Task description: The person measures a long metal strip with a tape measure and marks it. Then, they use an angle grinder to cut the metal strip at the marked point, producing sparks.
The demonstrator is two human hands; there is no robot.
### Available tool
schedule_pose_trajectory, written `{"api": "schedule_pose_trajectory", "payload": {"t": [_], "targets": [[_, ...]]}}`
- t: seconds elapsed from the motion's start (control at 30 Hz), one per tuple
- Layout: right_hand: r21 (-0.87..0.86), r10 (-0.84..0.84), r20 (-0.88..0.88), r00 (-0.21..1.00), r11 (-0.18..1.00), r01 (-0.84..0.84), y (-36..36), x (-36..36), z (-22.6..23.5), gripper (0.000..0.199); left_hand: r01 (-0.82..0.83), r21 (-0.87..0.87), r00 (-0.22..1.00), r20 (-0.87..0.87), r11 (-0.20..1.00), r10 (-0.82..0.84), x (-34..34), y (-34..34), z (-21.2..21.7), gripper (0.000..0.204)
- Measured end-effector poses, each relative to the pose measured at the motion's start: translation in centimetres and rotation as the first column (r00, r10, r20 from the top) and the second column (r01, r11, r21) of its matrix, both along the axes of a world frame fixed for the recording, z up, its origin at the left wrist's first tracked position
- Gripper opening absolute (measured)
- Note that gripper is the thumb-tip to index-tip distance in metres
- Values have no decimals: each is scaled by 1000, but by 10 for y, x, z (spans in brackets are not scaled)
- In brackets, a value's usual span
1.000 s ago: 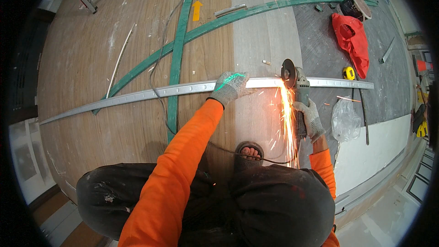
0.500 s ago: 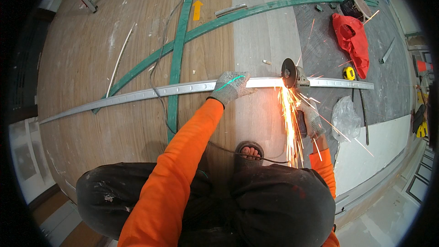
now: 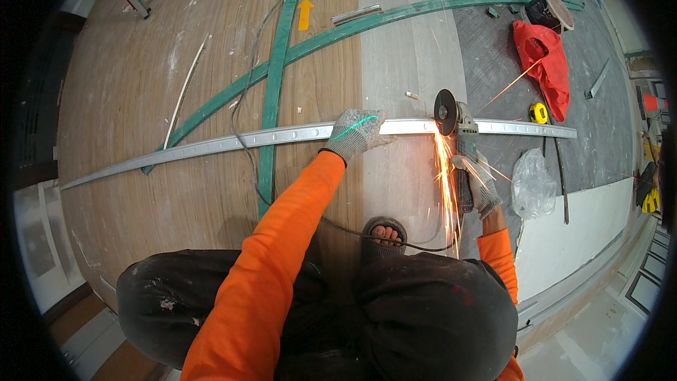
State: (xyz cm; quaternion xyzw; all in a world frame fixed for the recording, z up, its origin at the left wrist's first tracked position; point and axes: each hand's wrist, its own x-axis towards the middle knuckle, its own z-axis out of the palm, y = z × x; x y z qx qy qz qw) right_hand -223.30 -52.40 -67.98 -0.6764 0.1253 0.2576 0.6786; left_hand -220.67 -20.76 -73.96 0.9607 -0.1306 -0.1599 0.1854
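A long silver metal channel [image 3: 275, 134] lies across the floor from left to right. My left hand [image 3: 356, 134], in a grey knit glove, is closed around the channel near its middle. With my gloved right hand [image 3: 479, 182] I grip an angle grinder [image 3: 465, 142] by its body. Its dark cutting disc [image 3: 445, 111] meets the channel, and orange sparks [image 3: 443, 169] stream down toward my right knee. Under the channel, on the left, runs a green strip [image 3: 270, 106], crossed by a longer green strip [image 3: 331, 34].
A grey power cord [image 3: 252, 77] winds over the channel and past my sandalled foot [image 3: 386, 233]. To the right are a red cloth bag [image 3: 544, 63], a yellow tape measure [image 3: 538, 113], a bucket [image 3: 550, 12], a clear plastic bag [image 3: 533, 183] and a white board [image 3: 578, 229].
The spark stream has become narrower, and fewer sparks fly over my right hand, so the grinder body shows more clearly. Both hands and the channel stay in nearly the same place.
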Motion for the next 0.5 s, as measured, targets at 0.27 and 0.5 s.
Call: {"api": "schedule_pose_trajectory", "payload": {"t": [0.27,0.5], "targets": [[-172,49,-35,998,984,-54,0,5,-2,37,25,50,996,-81,998,-21,2,0,0,67],[-187,32,-55,998,982,-42,1,6,-1,36,40,34,998,-44,999,-38,1,2,-3,71]]}}
